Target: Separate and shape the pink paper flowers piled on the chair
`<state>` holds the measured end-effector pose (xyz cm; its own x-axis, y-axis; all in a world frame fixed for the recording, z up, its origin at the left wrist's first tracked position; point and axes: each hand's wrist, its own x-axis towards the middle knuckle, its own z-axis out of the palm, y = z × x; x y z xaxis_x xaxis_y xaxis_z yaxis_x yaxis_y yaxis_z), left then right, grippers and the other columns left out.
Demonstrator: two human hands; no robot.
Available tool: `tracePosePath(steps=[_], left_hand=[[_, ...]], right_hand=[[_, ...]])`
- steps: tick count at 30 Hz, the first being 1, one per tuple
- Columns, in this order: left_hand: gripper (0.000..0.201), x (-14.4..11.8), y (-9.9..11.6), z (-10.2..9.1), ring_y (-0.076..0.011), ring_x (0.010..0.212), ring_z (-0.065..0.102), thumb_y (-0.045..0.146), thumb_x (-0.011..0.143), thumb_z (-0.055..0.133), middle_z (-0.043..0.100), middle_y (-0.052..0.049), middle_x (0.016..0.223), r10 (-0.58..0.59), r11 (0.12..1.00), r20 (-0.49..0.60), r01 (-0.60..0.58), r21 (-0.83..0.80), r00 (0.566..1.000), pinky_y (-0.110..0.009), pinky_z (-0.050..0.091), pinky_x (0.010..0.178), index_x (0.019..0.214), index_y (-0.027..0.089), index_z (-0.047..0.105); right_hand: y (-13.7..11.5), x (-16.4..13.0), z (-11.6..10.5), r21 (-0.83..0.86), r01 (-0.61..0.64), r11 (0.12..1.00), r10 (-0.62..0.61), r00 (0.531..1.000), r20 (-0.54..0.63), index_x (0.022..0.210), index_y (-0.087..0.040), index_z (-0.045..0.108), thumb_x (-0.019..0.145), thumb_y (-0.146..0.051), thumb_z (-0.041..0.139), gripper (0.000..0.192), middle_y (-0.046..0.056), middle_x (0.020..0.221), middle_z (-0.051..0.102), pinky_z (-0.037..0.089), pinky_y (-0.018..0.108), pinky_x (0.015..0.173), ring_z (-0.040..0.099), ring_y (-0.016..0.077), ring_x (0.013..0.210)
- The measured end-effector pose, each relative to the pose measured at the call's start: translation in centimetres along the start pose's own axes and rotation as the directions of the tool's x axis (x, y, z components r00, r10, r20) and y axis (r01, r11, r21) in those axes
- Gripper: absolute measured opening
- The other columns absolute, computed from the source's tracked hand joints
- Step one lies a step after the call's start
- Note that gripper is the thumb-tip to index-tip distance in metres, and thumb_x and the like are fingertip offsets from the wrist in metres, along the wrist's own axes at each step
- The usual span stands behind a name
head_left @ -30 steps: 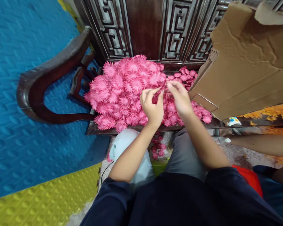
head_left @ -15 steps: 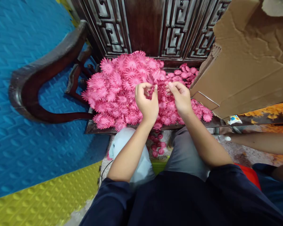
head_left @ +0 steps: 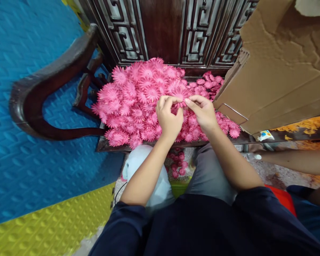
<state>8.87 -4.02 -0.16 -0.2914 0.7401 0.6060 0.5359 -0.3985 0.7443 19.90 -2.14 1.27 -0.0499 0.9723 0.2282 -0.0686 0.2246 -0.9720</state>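
Between my two hands is a pink artificial flower head (head_left: pixel 180 94), its petals spread and facing up. My left hand (head_left: pixel 170 115) pinches it at the left and lower edge between thumb and fingers. My right hand (head_left: pixel 203 111) has thumb and index finger closed at the flower's right edge. Behind and under the hands lies a large heap of pink artificial flower heads (head_left: pixel 133 103). Smaller, flatter pink flower pieces (head_left: pixel 208 83) lie at the right of the heap. What the fingertips hold beneath the petals is hidden.
The heap lies on a dark wooden bench (head_left: pixel 113 146) with a curved armrest (head_left: pixel 29 106) at left. A cardboard box (head_left: pixel 282 71) stands at right. Fallen pink flowers (head_left: pixel 179 165) lie on the floor. Another person's limb (head_left: pixel 296 161) shows at right, near orange petals (head_left: pixel 306 124).
My hands have come together. My right hand, apart from the flower before, now touches its edge. The flower has turned from tilted to facing up.
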Motion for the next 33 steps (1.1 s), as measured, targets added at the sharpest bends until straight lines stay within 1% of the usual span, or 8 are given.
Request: tracePosePath(steps=[5,8,11,14,20,27,30,33], left_hand=[[0.017,0.1,0.4,-0.3,-0.0169,0.093,0.055,0.011,0.072,0.060,0.057,-0.003,0.091,0.049,0.999,0.064,-0.049,-0.010,0.997,-0.032,0.044,0.087,0.086,0.020,0.059],[0.017,0.1,0.5,-0.5,-0.0180,0.095,0.054,0.017,0.074,0.062,0.056,-0.004,0.093,0.084,0.996,0.059,-0.084,-0.005,0.995,-0.033,0.044,0.090,0.090,0.019,0.060],[0.015,0.2,0.6,-0.6,-0.0172,0.096,0.054,0.021,0.077,0.061,0.057,-0.004,0.094,0.105,0.994,0.038,-0.104,-0.021,0.994,-0.033,0.044,0.092,0.092,0.020,0.061],[0.013,0.2,0.6,-0.6,-0.0171,0.096,0.055,0.028,0.080,0.059,0.058,-0.005,0.094,0.090,0.995,0.029,-0.088,-0.043,0.996,-0.033,0.044,0.091,0.091,0.021,0.062],[0.016,0.2,0.4,-0.4,-0.0164,0.094,0.056,0.035,0.082,0.059,0.061,-0.004,0.093,0.005,0.999,0.004,-0.005,-0.037,1.000,-0.032,0.042,0.089,0.090,0.022,0.062],[0.017,0.2,0.4,-0.4,-0.0146,0.092,0.056,0.037,0.080,0.061,0.061,-0.002,0.090,-0.023,0.996,-0.051,0.019,-0.084,0.998,-0.029,0.043,0.089,0.084,0.021,0.061],[0.015,0.2,0.4,-0.4,-0.0142,0.092,0.057,0.036,0.082,0.060,0.062,-0.003,0.091,-0.026,0.995,-0.066,0.019,-0.101,0.998,-0.029,0.044,0.089,0.084,0.021,0.062],[0.015,0.3,0.2,-0.4,-0.0144,0.092,0.058,0.034,0.082,0.060,0.063,-0.003,0.091,-0.027,0.993,-0.064,0.019,-0.120,0.998,-0.030,0.045,0.089,0.086,0.021,0.065]], right_hand=[[-0.4,-0.1,0.0,0.137,-0.040,0.990,0.048,0.997,-0.056,0.068,-0.020,0.067,0.061,-0.034,0.076,0.017,-0.005,0.064,0.062,0.048,0.024,0.067,0.055,0.0067,0.062],[-0.5,0.0,-0.1,0.225,-0.105,0.969,0.114,0.993,-0.031,0.070,-0.021,0.069,0.060,-0.033,0.077,0.018,-0.005,0.067,0.063,0.047,0.022,0.064,0.056,0.0056,0.062],[-0.4,0.1,-0.2,0.240,-0.133,0.961,0.140,0.990,-0.011,0.073,-0.022,0.068,0.061,-0.034,0.076,0.018,-0.005,0.071,0.065,0.048,0.022,0.065,0.058,0.0059,0.063],[-0.1,0.2,-0.1,0.210,-0.090,0.974,0.098,0.995,-0.028,0.073,-0.022,0.066,0.062,-0.035,0.075,0.019,-0.005,0.070,0.064,0.051,0.025,0.069,0.059,0.0070,0.065],[0.5,0.3,-0.1,0.089,0.000,0.996,0.009,0.995,-0.095,0.074,-0.023,0.061,0.055,-0.039,0.077,0.030,-0.006,0.069,0.063,0.053,0.029,0.074,0.059,0.0092,0.065],[0.0,-0.1,-0.2,-0.055,0.066,0.996,-0.067,0.997,-0.024,0.070,-0.020,0.062,0.061,-0.036,0.074,0.022,-0.004,0.070,0.063,0.052,0.028,0.072,0.060,0.0091,0.067],[-0.3,-0.5,0.1,-0.097,0.133,0.986,-0.135,0.991,-0.015,0.072,-0.020,0.064,0.067,-0.035,0.071,0.017,-0.003,0.072,0.064,0.052,0.027,0.072,0.061,0.0092,0.068],[-0.4,-0.6,0.2,-0.137,0.166,0.977,-0.169,0.985,-0.014,0.074,-0.021,0.065,0.072,-0.037,0.067,0.017,-0.002,0.074,0.066,0.052,0.028,0.074,0.062,0.0100,0.070]])
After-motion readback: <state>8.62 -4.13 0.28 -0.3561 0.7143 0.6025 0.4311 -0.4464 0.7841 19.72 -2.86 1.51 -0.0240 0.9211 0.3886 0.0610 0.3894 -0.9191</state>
